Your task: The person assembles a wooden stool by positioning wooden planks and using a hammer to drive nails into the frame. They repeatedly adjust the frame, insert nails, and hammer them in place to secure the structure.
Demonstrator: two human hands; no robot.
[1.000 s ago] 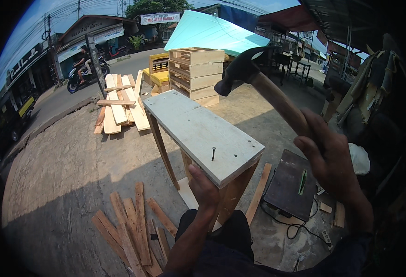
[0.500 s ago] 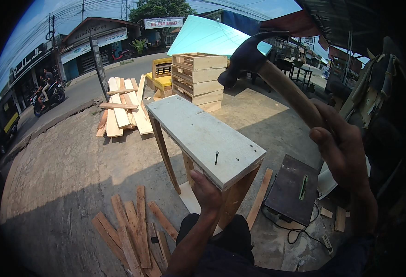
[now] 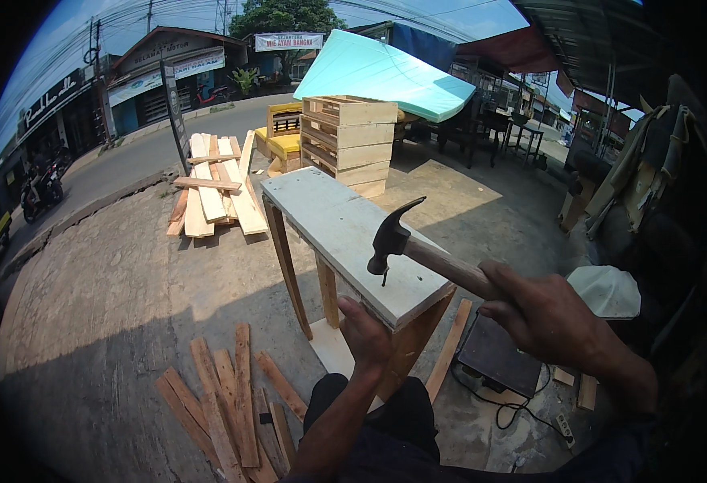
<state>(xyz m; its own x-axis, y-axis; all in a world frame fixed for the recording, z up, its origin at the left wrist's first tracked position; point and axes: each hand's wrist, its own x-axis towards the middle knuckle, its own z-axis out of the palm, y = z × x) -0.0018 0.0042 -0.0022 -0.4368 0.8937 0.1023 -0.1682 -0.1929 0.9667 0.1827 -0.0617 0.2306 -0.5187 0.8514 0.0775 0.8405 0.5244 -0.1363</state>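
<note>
Loose wooden slats (image 3: pixel 228 398) lie on the concrete to the near left, a stack of planks (image 3: pixel 212 189) and a slatted crate (image 3: pixel 353 141) stand far behind, and a dark box (image 3: pixel 498 354) sits at the right. The right hand (image 3: pixel 550 318) has its grip clenched around the hammer (image 3: pixel 430 258) handle, the head meeting a nail (image 3: pixel 384 278) standing in the pale board (image 3: pixel 337 233). The left hand (image 3: pixel 367 334) clasps the board's near edge.

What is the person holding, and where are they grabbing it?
The right hand holds a hammer by the lower end of its wooden handle. The left hand grips the near edge of the pale wooden tabletop.
</note>
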